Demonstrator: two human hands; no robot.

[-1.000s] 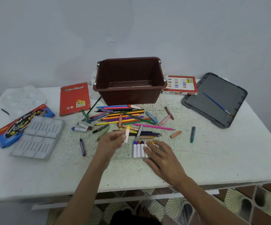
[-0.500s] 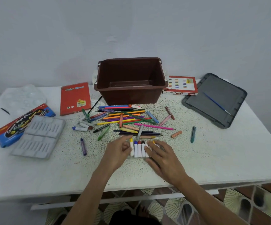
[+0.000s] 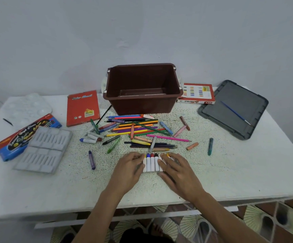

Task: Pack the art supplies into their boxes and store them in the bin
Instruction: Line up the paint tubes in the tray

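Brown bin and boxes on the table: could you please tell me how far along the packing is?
Early. Done: a short row of crayons sits lined up. In hand: the left hand and right hand touch that row. Remaining: the pencil pile, loose crayons and the empty grey tray; the bin shows nothing packed.

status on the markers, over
Left hand and right hand press on marker row, one each side. Brown bin open behind. Loose pencil pile between row and bin.

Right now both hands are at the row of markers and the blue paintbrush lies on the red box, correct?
No. The head view shows the paintbrush on the grey lid, not a red box. The left hand and right hand are at the markers.
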